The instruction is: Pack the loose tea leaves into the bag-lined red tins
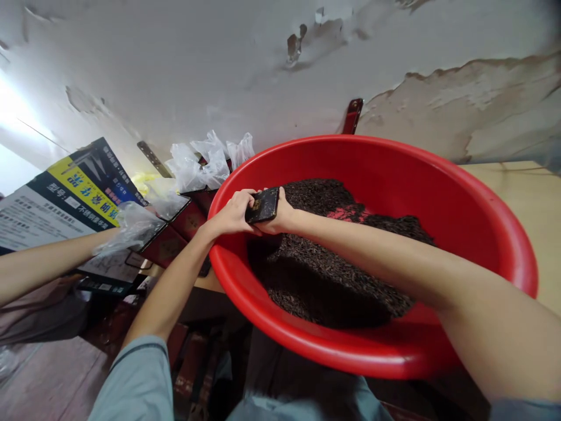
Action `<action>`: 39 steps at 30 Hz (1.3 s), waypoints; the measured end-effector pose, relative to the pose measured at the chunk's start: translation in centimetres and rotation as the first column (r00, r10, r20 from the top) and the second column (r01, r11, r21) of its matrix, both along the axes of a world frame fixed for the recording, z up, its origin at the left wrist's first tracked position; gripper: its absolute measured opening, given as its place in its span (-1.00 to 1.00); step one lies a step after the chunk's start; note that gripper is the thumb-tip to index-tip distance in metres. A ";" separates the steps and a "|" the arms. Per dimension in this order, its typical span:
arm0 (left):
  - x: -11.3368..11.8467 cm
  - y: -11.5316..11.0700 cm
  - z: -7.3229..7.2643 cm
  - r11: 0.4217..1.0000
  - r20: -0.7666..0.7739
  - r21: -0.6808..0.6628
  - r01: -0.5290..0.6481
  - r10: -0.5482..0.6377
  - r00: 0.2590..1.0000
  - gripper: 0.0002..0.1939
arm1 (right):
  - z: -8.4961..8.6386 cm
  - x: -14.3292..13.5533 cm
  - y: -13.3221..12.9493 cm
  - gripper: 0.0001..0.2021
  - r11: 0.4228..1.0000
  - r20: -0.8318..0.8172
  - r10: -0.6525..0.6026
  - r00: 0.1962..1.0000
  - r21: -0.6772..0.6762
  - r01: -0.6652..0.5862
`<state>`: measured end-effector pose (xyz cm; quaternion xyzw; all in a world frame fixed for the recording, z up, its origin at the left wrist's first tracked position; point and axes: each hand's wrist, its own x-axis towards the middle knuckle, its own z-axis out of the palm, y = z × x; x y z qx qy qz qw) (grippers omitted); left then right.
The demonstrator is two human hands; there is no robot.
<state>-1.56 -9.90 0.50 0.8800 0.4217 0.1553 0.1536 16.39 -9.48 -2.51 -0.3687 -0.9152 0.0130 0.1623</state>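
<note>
My left hand (pixel 239 211) and my right hand (pixel 283 216) meet over the left side of a large red plastic basin (pixel 486 216). Between them they grip a flat black rectangular thing (pixel 265 204) with rounded corners and a small gold mark; its exact kind is unclear. The fingers of both hands are partly hidden beneath and behind it. Dark, dry, twisted leaves (pixel 333 263), looking like loose tea, are heaped in the basin, with some red bottom showing through. My right forearm crosses above the heap.
Left of the basin stand dark red boxes (pixel 169 237) with clear plastic bags (pixel 199 161) sticking out. Another person's arm (pixel 56 257) reaches to a bag there. A large printed carton (pixel 74 199) leans farther left. A peeling wall (pixel 210 64) rises behind the wooden table (pixel 526 193).
</note>
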 end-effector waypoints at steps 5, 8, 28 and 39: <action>0.2 0.4 0.1 0.998 -0.087 0.050 0.045 -0.041 0.995 -0.28 | 0.7 2.4 -1.6 -0.26 0.947 0.146 -0.195 0.970 -0.227 0.225; 0.7 0.4 0.2 0.998 -0.190 0.044 0.050 -0.041 0.981 -0.29 | -0.6 5.4 -1.5 -0.08 0.904 0.060 -0.166 0.984 -0.389 0.177; 2.2 0.8 -1.3 0.973 -0.440 0.062 0.224 -0.174 0.881 0.16 | -3.9 5.2 -3.1 0.11 0.972 -0.021 -0.218 0.976 -0.096 0.215; 3.5 0.4 -0.7 0.995 -0.497 0.057 0.083 -0.043 0.867 0.01 | -5.6 5.6 -2.3 0.04 0.962 -0.390 -0.157 0.907 -0.267 0.052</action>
